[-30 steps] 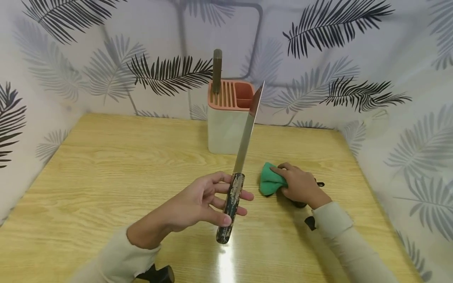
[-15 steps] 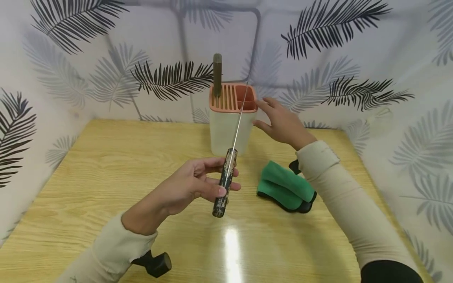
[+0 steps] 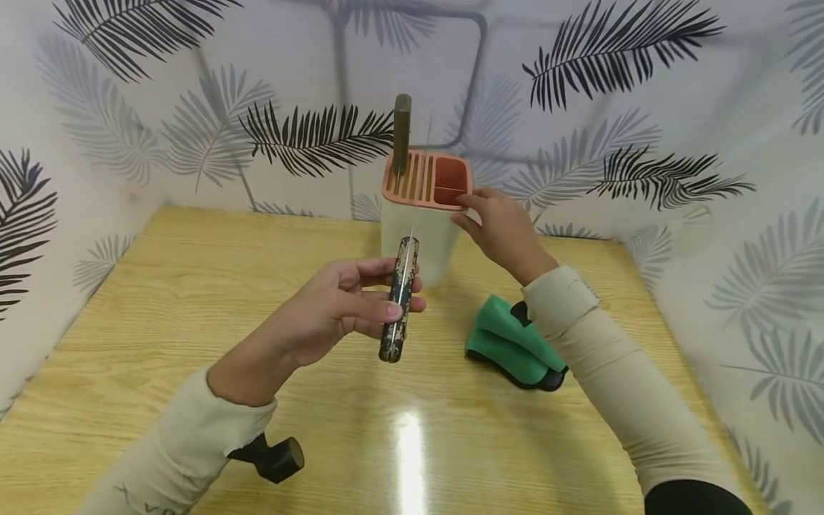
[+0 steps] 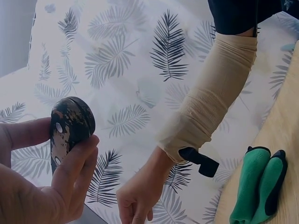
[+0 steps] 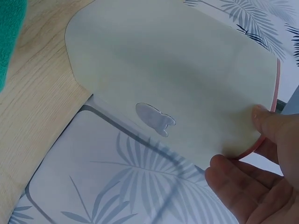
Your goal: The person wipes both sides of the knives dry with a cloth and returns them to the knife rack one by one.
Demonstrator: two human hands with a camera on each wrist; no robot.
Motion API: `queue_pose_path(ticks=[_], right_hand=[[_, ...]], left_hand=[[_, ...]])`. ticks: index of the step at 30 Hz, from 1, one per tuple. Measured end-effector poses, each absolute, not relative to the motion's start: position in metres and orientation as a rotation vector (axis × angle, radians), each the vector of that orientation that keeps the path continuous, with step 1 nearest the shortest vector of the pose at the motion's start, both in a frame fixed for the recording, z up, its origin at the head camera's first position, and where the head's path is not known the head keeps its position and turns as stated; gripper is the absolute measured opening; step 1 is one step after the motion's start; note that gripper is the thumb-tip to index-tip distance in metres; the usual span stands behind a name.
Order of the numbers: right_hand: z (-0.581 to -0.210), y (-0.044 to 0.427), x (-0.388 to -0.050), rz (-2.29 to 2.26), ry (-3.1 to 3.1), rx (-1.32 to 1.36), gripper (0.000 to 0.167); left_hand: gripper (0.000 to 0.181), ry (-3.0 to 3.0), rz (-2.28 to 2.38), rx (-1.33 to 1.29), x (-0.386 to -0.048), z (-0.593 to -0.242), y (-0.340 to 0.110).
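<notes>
My left hand (image 3: 322, 307) holds a long knife (image 3: 405, 257) by its worn black handle, fingers on one side and thumb on the other. The blade points up and away, seen nearly edge-on, and crosses in front of the knife holder (image 3: 438, 247). This holder is white with an orange slotted top. At its right front top corner, my right hand (image 3: 505, 232) grips the rim; the thumb lies against the outer wall in the right wrist view. Another knife (image 3: 402, 136) stands handle-up in a left slot. The left wrist view shows the worn handle (image 4: 70, 121) end-on.
A folded green cloth (image 3: 508, 336) with black edging lies on the wooden table (image 3: 212, 286), right of the middle. Leaf-patterned sheeting (image 3: 296, 64) rises behind and beside the table. A dark wrist-worn piece (image 3: 280, 459) juts out below the left cuff.
My right hand has left the green cloth and moved up to the knife holder's rim. My left hand has carried the knife farther forward, its blade turned edge-on.
</notes>
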State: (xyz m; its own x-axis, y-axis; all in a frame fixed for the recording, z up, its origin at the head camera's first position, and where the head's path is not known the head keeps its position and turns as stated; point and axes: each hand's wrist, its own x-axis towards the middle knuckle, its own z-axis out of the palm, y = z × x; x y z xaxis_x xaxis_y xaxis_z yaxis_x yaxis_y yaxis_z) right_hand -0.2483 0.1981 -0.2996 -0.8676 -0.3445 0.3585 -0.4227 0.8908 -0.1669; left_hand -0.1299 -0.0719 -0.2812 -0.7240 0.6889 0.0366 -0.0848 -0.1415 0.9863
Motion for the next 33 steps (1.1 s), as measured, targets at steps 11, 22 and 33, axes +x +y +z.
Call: queue_pose_path(ticks=[11, 22, 33], right_hand=[[-0.3, 0.199, -0.248, 0.317, -2.762, 0.552, 0.041], [-0.298, 0.2, -0.249, 0.313, -2.764, 0.534, 0.042], [-0.3, 0.199, -0.248, 0.308, -2.734, 0.538, 0.04]], left_hand=[[0.05, 1.561, 1.923, 0.634, -0.132, -0.266, -0.071], [0.045, 1.554, 1.944, 0.639, -0.137, -0.254, -0.07], [0.035, 1.566, 1.925, 0.579, -0.148, -0.228, -0.07]])
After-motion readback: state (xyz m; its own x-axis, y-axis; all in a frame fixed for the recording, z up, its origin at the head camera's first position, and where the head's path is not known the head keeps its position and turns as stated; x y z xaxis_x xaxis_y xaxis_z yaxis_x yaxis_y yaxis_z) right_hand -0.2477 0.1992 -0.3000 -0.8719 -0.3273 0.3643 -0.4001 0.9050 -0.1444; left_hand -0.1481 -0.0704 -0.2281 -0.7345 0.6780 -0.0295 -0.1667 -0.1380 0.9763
